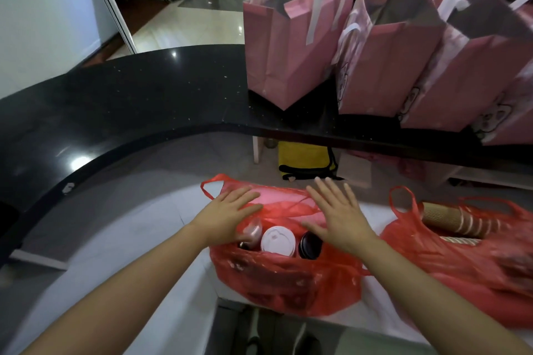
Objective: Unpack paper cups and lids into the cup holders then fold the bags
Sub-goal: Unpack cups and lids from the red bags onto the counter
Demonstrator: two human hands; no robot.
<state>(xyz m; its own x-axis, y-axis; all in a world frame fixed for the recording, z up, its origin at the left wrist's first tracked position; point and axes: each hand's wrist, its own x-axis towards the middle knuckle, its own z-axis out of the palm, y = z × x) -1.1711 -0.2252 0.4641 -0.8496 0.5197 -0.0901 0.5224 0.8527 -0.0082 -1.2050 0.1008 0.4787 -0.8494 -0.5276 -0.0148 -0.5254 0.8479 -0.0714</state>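
Both flat, holding nothing, the left hand [230, 212] and right hand [340, 216] pressed the red plastic bag [284, 282], flimsy and slippery, probably best taken by its handles.

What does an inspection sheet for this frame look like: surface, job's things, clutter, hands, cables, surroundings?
Surface: white lower counter below a curved black counter.
Job's things: red plastic bag open, showing a white lid and a black lid; second red bag to its right holds sleeved paper cups lying on their side. No cup holders seen.
Clutter: pink paper bags standing on the black counter; yellow bag underneath.
Hands: left hand and right hand flat, fingers straight, over the bag's mouth.
Cables: nothing seen.
Surroundings: glossy tiled floor.
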